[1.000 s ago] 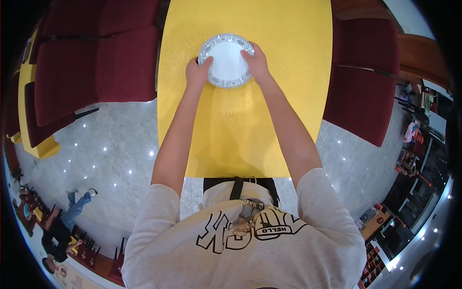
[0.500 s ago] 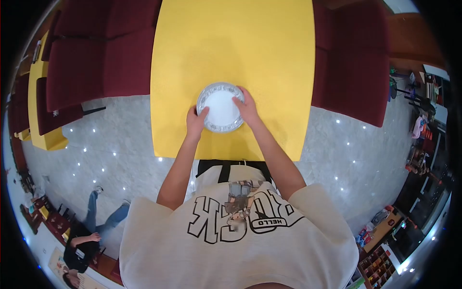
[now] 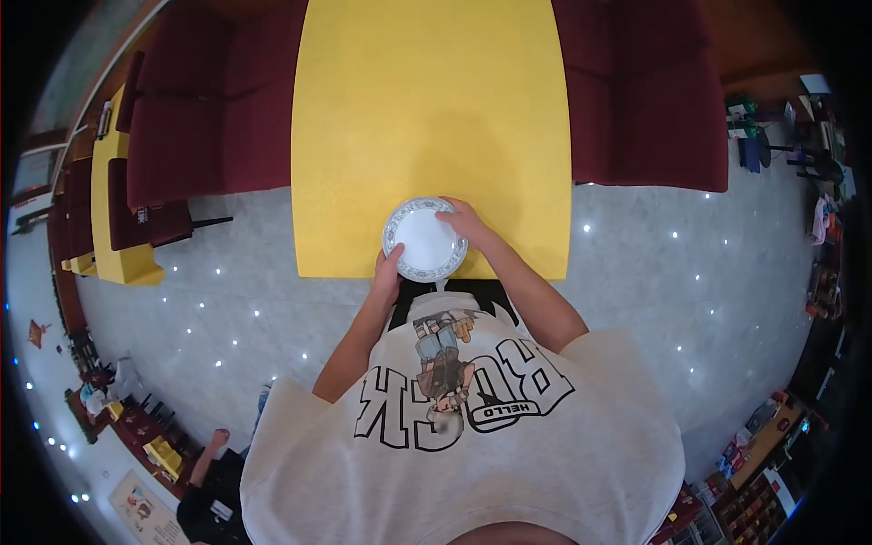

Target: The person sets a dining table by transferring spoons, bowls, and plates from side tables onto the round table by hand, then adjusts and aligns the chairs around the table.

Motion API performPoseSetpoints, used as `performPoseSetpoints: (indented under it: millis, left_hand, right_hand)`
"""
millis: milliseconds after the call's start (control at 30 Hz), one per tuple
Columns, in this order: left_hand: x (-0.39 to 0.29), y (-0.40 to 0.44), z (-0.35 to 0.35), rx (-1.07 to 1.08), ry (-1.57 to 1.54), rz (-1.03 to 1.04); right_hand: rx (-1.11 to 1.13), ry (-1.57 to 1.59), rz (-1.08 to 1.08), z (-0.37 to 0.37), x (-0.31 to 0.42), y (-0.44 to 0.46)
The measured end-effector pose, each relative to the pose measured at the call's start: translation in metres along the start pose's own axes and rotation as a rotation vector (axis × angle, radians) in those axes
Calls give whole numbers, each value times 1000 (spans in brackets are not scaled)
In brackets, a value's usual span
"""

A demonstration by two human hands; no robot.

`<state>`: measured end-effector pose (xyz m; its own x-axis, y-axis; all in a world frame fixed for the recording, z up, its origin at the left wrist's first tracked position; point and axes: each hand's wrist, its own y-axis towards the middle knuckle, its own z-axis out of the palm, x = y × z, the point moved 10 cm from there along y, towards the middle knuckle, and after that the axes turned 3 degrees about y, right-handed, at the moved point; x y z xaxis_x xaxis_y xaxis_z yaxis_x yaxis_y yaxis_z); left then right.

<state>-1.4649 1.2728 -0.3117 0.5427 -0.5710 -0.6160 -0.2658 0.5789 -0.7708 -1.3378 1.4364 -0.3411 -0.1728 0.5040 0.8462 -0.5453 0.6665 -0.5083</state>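
Note:
A round white plate point(image 3: 423, 243) with a grey patterned rim is held between my two hands, close to the near edge of the yellow table point(image 3: 427, 100). My left hand point(image 3: 387, 271) grips the plate's lower left rim, its thumb on top. On the upper right rim sits my right hand point(image 3: 463, 223), its thumb lying over the plate's face. The other fingers of both hands are mostly hidden beneath the plate. Whether it is a single plate or a stack, I cannot tell.
Dark red bench seats flank the table on the left point(image 3: 218, 109) and right point(image 3: 640, 100). Another yellow table point(image 3: 113, 200) stands farther left. A person in a dark top point(image 3: 213, 495) is at the lower left. Shelves with goods point(image 3: 758, 509) line the lower right.
The plate, with both hands on it, has come nearer to my body and the table's near edge. My view has shifted, and the person at the lower left has moved lower in view.

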Motion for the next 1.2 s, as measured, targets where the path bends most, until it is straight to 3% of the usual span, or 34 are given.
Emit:
performPoseSetpoints:
  millis: [67,200,567,667,733,900,967,1200]
  left_hand:
    - [2,-1,-1,-37,-112,21]
    - [1,-2,-7,7,-115,25]
    - [-27,3,-42,221,-59,-28]
    - [-32,16,-79,230,-3,-65]
    - [-72,2,-89,282,78,-37]
    - [-128,-9,-109,290,386,-43]
    - [-146,-15,-103,357,474,37]
    - [-154,-59,-46,648,671,36]
  right_hand:
    - [114,203,121,13,-1,-4]
    - [100,117,186,18,-3,-15]
    - [-238,76,252,43,11,-49]
    - [-203,237,135,80,30,-55]
    - [-202,212,149,105,37,-59]
    - [-336,416,85,137,52,-73]
    - [-395,450,36,143,54,-85]
    - [-758,562,-184,147,38,-180]
